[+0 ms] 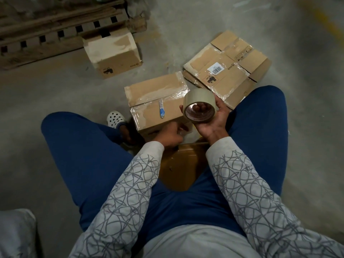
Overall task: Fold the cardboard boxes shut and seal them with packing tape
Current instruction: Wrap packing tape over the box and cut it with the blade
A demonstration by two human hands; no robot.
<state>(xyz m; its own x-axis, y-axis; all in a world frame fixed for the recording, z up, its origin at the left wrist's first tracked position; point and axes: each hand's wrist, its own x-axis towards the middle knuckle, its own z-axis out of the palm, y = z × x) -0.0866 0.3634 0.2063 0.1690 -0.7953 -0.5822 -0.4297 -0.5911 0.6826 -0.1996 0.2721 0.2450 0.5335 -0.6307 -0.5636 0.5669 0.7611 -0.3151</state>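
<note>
Left grip (172,135) sits at the near edge of the cardboard box (149,94) on the floor (55,94); blurred, its hold cannot be told. A cutter (161,110) lies on the box top. Right grip (214,121) clasps the tape roll (200,107) over the box's right corner.

Wearer, seen from above. 2 long sleeves, left sleeve (130,192) and right sleeve (251,183): pale grey, printed with overlapping dark grey curved lines, with plain cuffs. Shirt front (195,241): plain pale grey. Trousers (83,146): deep blue. 1 white clog (115,119) with round perforations. Left hand (172,134) and right hand (212,120): bare.
</note>
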